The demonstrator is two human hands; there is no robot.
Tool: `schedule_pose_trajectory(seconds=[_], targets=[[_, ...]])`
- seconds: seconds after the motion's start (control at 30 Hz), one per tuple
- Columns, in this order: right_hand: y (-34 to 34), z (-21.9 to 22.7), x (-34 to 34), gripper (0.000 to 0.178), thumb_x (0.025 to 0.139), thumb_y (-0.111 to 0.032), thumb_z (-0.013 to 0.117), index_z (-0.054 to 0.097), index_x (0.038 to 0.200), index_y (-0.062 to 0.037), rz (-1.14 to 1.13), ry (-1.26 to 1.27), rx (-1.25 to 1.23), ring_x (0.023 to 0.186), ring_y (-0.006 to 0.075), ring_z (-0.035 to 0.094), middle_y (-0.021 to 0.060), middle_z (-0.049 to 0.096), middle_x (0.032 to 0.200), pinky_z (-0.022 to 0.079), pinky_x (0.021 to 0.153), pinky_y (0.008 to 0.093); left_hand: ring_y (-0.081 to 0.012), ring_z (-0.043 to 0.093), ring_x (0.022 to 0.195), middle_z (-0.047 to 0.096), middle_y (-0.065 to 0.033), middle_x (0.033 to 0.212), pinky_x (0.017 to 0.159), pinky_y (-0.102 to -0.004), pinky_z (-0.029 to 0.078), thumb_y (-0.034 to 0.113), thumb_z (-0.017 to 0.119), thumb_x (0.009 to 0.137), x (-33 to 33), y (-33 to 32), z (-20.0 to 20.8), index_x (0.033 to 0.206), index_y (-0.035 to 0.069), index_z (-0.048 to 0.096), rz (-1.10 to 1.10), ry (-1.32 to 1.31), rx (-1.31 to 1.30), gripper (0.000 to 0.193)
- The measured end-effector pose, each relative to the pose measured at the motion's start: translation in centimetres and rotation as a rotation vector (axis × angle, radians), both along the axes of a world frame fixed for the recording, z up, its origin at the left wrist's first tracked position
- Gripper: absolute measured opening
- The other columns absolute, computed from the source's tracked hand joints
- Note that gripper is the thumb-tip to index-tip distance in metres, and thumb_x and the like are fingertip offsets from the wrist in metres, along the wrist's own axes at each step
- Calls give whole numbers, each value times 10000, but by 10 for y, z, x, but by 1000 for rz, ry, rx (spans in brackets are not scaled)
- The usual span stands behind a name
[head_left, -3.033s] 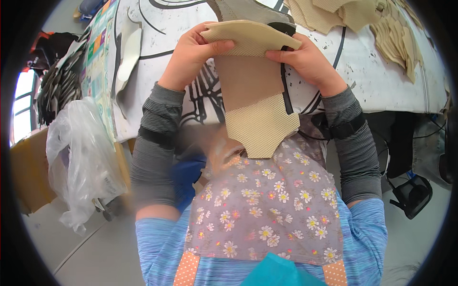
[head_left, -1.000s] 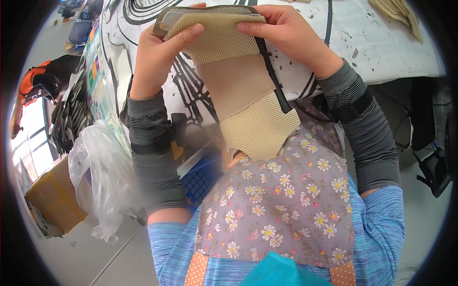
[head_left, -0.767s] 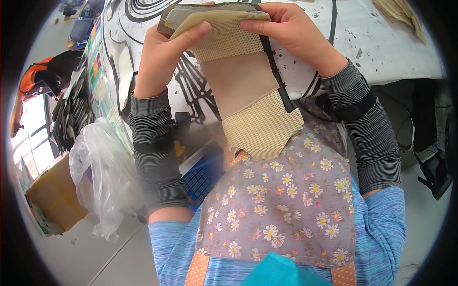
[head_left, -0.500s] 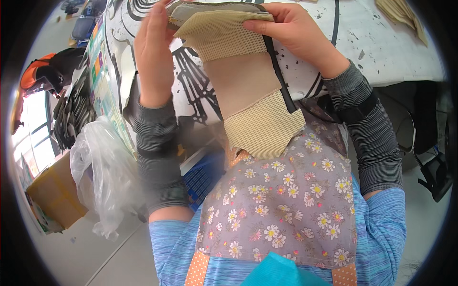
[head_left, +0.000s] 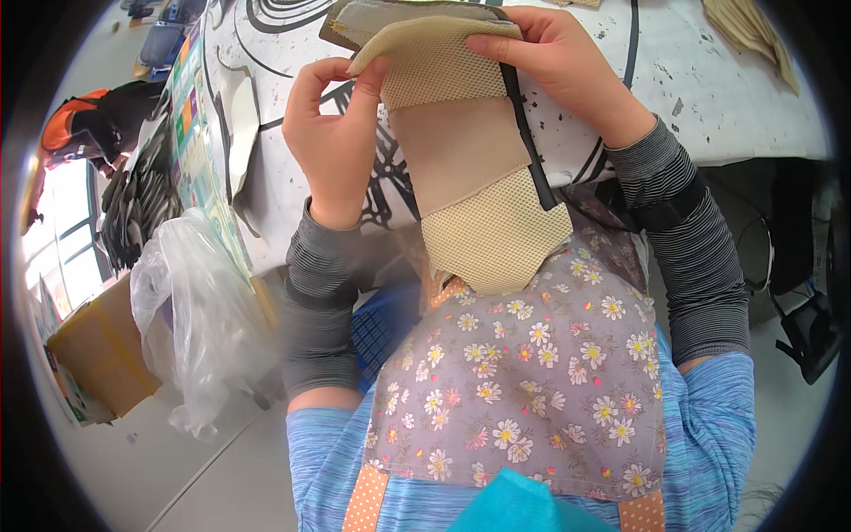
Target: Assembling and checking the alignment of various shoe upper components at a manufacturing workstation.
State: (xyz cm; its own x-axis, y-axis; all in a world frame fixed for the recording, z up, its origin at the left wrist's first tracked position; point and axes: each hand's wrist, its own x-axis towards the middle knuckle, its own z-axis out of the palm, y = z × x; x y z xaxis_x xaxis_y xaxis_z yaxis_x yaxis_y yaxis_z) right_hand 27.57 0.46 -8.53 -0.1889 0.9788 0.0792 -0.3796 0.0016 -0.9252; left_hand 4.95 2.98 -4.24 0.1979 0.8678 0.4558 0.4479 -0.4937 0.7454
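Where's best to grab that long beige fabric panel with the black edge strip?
Probably the lower mesh end of the beige fabric panel, pinching its right corner from the right: that corner juts out uncovered below the black strip, while the bare left hand and bare right hand hold the upper end.

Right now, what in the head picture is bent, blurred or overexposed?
In the head view, the table's front edge bows within the black fisheye surround; the window at left is washed out; a hazy smear softens the left sleeve's outer edge; the held beige piece is clear enough to show its mesh.
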Motion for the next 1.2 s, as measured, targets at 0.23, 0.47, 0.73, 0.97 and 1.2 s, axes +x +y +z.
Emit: schedule_pose_trajectory(seconds=[0.23,0.47,0.73,0.97,1.2], targets=[[1,-1,3,242,921,-57,600,646,1141,33,-6,-28,-14,839,51,573,12,674,989,458,760,198,-114,584,781,640,-45,842,738,-257,469,150,706,875,-2,-3,-6,883,4,582,-151,1,139,192],[1,3,1,324,897,35,556,605,1217,44,-17,26,23,941,81,597,56,671,1093,466,848,215,-98,568,752,605,-36,831,702,-231,471,183,675,907,-3,17,-10,916,-5,569,-86,-34,-100,217],[2,2,0,321,897,53,557,608,1214,46,-23,31,35,946,85,600,64,675,1096,467,845,212,-72,567,804,599,-6,843,716,-207,457,143,645,925,3,30,-5,962,6,554,-208,-138,-202,168],[1,1,1,314,892,52,567,619,1201,41,-17,43,26,922,83,601,59,680,1069,469,824,208,-44,534,758,620,-11,855,683,-186,406,117,632,930,-3,42,0,958,34,528,-292,-223,-385,136],[2,0,3,296,892,45,572,635,1182,30,-13,25,20,874,69,595,44,686,1025,468,772,204,-86,616,898,687,-63,993,808,-208,467,83,659,899,6,40,18,1107,0,577,-414,-475,-612,238]])
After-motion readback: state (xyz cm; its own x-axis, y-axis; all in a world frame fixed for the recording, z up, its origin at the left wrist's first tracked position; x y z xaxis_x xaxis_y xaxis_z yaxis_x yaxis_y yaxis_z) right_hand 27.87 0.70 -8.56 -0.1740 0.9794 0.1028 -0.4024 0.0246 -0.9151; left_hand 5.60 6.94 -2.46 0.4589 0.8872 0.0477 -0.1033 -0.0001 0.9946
